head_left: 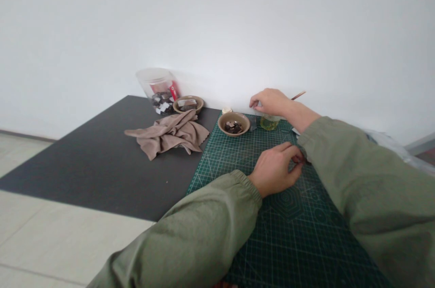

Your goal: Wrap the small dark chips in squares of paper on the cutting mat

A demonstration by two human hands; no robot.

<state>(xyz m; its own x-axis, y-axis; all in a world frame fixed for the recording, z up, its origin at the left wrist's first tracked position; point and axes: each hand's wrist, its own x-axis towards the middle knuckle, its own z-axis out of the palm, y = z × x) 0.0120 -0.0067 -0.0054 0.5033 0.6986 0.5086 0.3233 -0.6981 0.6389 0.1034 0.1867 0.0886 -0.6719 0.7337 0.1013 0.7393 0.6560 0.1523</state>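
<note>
Dark item [307, 160] in left fingers [297, 157] unclear

The cloth [170, 134] left of centre looks like soft, matt, crumpled fabric. The tub [154, 80] at far left is clear, glossy, smooth plastic. The near bowl [221, 125] has a smooth, lightly shiny glaze-like finish. The cutting mat [244, 152] looks smooth and mostly matt; the dark tabletop [102, 156] at left is flat matt. The sleeves are matt woven cloth.

A small dark piece [307, 162], mostly hidden, sits in the left hand [278, 168], a yellowish see-through jar [268, 124] upright beyond it.
</note>
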